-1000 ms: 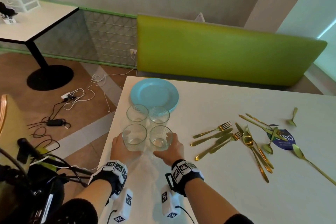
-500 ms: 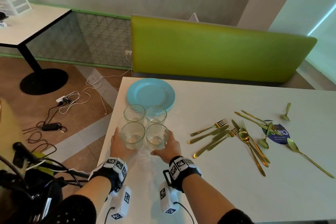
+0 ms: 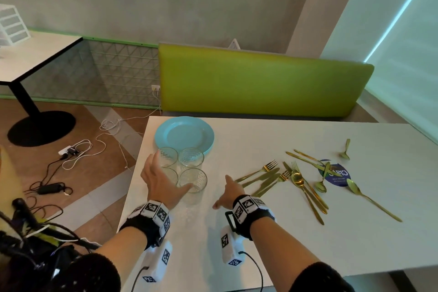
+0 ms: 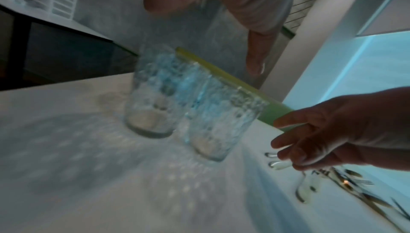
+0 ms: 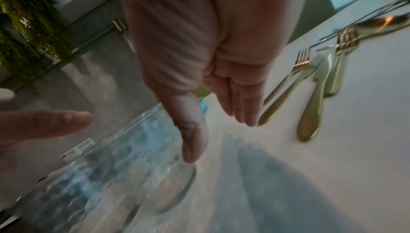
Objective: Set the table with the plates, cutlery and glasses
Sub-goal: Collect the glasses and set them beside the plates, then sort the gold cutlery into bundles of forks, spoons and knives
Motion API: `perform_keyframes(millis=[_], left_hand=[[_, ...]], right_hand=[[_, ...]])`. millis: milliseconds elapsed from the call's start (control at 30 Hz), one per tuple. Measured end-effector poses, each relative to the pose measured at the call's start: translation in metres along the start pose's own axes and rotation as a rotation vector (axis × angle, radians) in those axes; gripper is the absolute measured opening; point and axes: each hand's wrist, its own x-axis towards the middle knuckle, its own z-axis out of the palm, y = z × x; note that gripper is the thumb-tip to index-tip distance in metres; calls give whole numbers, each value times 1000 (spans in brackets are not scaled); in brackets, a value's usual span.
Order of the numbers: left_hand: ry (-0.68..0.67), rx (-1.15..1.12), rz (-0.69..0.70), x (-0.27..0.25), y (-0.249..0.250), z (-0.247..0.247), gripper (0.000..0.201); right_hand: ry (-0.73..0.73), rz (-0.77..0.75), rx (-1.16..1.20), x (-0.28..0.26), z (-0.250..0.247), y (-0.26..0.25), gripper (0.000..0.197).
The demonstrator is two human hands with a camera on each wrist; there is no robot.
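Observation:
Several clear textured glasses [image 3: 192,179] stand close together near the left edge of the white table [image 3: 260,239], with a stack of light blue plates [image 3: 184,134] just behind them. My left hand [image 3: 161,179] hovers over the near left glass with its fingers spread and grips nothing. The left wrist view shows the glasses [image 4: 153,100] below my left hand's parted thumb and fingers [image 4: 255,61]. My right hand [image 3: 231,193] is open and to the right of the glasses. Its straight fingers [image 5: 241,107] point at the handles of the gold cutlery [image 5: 310,110].
Gold forks, knives and spoons [image 3: 298,180] lie scattered right of centre, some over a round blue sticker [image 3: 340,174]. A green bench back [image 3: 260,83] runs behind the table. Cables [image 3: 78,152] lie on the floor to the left, near another table [image 3: 35,54].
Both hands were cupped against the two near glasses. Now my right hand has left its glass and moved right toward the cutlery, and my left hand has opened over the near left glass.

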Motion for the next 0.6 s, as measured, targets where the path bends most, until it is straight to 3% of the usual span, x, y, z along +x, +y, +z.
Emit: perform_keyframes(millis=[167, 267, 400, 600], left_hand=[[-76, 16, 207, 5, 55, 24, 98], [-204, 13, 289, 5, 88, 57, 73], [-426, 36, 228, 11, 122, 116, 47], [-651, 339, 88, 29, 135, 202, 35]], right_hand=[[69, 69, 58, -10, -43, 43, 85], [131, 134, 70, -12, -66, 79, 75], [165, 227, 80, -13, -94, 126, 65], [154, 281, -12, 9, -131, 180, 49]])
